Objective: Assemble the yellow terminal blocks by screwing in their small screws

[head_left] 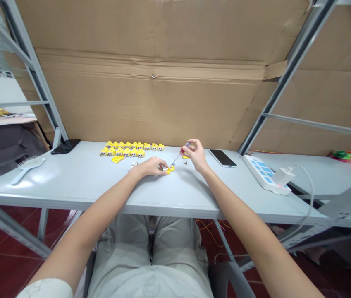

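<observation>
Screwdriver point(178, 156) sits pinched in your right hand point(196, 154), the grip closed on its handle and the tip slanting down to the small yellow part point(170, 169) near the front middle of the counter point(79, 182). Your left hand point(151, 167) rests on the counter, its grip clamped on that part. Behind it lie rows of yellow parts point(132, 148). A phone point(223, 157) and a power strip point(263, 171) lie to your right, and a white brush point(28, 167) lies far left.

Beige trousers point(138, 248), bare forearms point(101, 211), possibly white sleeve point(43, 288).
</observation>
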`<state>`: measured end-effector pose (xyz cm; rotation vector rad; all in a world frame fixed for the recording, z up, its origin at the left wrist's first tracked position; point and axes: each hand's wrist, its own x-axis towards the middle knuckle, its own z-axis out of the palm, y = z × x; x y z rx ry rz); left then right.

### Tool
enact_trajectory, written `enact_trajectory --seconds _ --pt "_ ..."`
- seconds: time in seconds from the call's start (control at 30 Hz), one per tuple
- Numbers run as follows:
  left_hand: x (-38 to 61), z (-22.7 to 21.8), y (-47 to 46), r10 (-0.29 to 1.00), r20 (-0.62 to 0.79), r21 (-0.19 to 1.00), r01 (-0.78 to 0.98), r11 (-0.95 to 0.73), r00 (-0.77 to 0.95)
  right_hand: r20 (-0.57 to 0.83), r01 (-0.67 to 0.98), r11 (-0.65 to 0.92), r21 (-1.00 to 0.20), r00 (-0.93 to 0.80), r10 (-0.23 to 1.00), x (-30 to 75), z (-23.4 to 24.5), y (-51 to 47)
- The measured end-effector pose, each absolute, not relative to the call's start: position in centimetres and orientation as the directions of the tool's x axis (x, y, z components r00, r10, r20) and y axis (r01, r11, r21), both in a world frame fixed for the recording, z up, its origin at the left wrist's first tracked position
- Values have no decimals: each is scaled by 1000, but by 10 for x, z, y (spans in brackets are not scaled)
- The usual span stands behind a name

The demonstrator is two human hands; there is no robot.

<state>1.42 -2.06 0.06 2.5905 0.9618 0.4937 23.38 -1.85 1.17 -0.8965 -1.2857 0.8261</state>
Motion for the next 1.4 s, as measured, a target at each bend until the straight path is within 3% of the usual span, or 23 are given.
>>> enact_trajectory --seconds 1.1,1.4 --pt "15 1 -21 686 204 416 572 -707 699 461 18 460 -887 67 885 232 12 -19" --pt "22 1 -31 637 232 397 527 -752 735 542 71 544 -836 -47 839 223 21 -36"
